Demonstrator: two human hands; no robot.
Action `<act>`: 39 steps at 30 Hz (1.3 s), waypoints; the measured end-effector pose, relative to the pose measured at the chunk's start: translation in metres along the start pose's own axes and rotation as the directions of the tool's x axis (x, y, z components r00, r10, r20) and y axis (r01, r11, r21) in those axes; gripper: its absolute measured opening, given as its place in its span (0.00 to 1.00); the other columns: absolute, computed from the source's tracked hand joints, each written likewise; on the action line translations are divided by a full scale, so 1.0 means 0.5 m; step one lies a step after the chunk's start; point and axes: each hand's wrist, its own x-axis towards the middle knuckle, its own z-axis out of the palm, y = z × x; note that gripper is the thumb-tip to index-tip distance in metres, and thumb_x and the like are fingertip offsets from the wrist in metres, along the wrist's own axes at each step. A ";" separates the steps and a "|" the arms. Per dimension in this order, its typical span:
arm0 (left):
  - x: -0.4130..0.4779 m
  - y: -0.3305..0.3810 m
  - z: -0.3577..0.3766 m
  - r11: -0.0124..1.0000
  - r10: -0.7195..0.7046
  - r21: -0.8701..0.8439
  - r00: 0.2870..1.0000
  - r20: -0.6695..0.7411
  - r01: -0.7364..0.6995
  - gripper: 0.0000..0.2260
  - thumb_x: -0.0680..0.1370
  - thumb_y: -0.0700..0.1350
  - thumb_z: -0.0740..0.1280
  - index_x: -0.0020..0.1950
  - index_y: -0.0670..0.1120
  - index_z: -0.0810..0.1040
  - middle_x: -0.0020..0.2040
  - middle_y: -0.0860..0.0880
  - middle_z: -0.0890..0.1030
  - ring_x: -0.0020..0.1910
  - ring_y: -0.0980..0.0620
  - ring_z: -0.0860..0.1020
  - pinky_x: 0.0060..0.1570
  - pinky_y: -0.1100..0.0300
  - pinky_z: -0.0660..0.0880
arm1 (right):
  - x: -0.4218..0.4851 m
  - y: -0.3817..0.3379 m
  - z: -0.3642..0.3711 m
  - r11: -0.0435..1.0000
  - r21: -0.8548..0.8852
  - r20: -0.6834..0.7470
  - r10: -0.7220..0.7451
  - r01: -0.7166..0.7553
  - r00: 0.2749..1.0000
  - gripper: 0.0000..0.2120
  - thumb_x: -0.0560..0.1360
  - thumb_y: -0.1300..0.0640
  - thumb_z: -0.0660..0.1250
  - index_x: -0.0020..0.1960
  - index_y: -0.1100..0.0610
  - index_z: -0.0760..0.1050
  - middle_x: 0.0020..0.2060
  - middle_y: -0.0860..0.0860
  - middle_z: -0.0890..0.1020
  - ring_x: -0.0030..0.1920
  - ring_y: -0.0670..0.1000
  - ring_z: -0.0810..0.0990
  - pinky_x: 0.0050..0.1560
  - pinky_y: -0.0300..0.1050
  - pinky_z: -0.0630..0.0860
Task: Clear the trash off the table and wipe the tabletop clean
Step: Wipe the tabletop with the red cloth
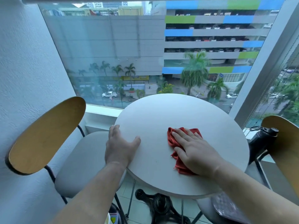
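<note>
Large window (129, 46); wood-backed chairs (47, 135); textured white wall (24, 62).

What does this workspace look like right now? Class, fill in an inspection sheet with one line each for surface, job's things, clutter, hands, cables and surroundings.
Surface: round white tabletop, no trash seen on it.
Job's things: red cloth lies on the tabletop under the right hand.
Clutter: nothing seen on the table; a black bottle sits off its right edge.
Hands: left hand rests open at the table's left edge; right hand presses flat on the cloth.
Cables: nothing seen.
Surroundings: left chair and right chair with wooden backs; window over a street.
</note>
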 end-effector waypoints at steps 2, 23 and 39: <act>-0.003 0.002 -0.002 1.000 -0.012 -0.014 1.000 0.005 0.012 0.45 0.70 0.64 0.71 0.82 0.48 0.59 0.80 0.49 0.64 0.72 0.40 0.71 0.67 0.43 0.74 | 0.021 -0.021 0.001 0.998 0.009 0.021 -0.057 0.057 0.998 0.30 0.86 0.41 0.49 0.85 0.43 0.45 0.84 0.40 0.45 0.84 0.47 0.41 0.83 0.48 0.40; 0.033 -0.009 -0.050 0.356 -0.293 -0.815 0.883 0.368 0.457 0.24 0.82 0.54 0.59 0.62 0.37 0.82 0.57 0.35 0.85 0.55 0.33 0.85 0.60 0.39 0.80 | -0.009 -0.224 0.028 0.854 0.024 0.037 -0.520 0.519 0.854 0.29 0.85 0.40 0.44 0.85 0.40 0.46 0.83 0.35 0.47 0.83 0.42 0.39 0.82 0.44 0.37; 0.119 -0.054 -0.069 0.484 -0.292 -0.725 0.871 0.395 0.491 0.19 0.85 0.57 0.60 0.54 0.47 0.86 0.51 0.45 0.88 0.47 0.46 0.84 0.50 0.49 0.79 | 0.291 -0.305 0.033 0.956 0.076 -0.064 -0.277 0.282 0.959 0.27 0.86 0.45 0.50 0.84 0.45 0.54 0.84 0.41 0.55 0.84 0.48 0.50 0.83 0.48 0.46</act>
